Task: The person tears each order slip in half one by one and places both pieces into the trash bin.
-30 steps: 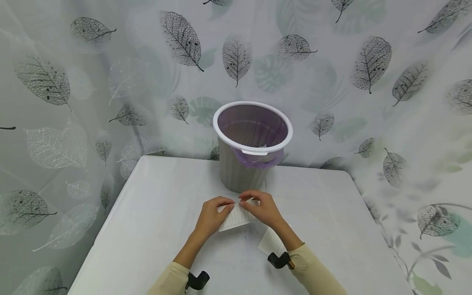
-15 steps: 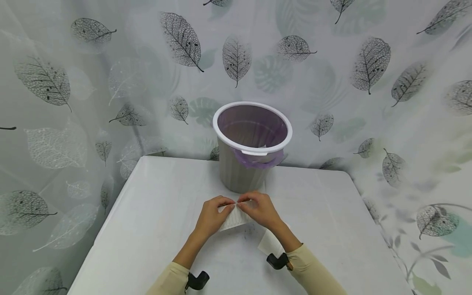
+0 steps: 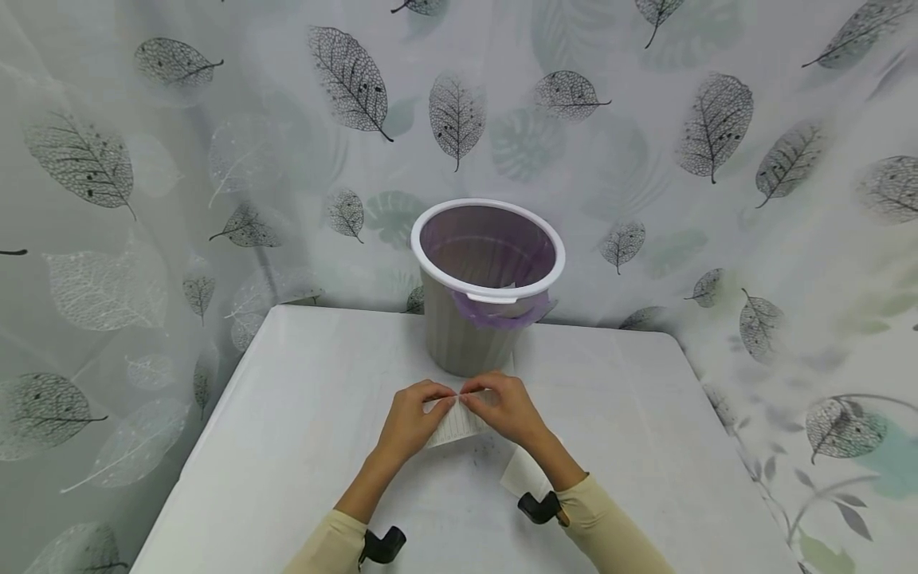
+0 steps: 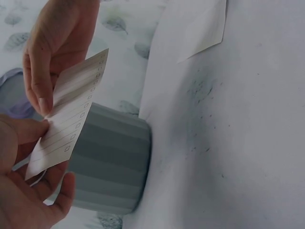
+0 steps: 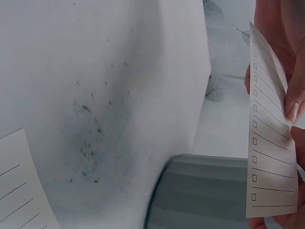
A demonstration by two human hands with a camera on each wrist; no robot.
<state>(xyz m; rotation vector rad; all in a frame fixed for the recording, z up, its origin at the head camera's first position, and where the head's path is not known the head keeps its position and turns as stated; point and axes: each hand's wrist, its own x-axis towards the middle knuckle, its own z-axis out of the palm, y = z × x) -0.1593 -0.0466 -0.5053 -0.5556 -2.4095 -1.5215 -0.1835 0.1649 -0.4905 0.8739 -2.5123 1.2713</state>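
Over a white counter (image 3: 308, 383), the left hand (image 3: 417, 410) and right hand (image 3: 509, 405) pinch an edge of lined paper (image 3: 453, 429), probably light, tearable, best held there.

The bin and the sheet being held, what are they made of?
Bin: probably plastic, fairly matt, going by its ribbed, moulded-looking sides.
Sheet: looks like matt paper; it's thin, bends and is printed with lines and little boxes.

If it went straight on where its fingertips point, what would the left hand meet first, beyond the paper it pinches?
Probably the right hand: its fingertips lie just ahead of those of the left hand, at the lined paper's far edge, though any gap is unclear.
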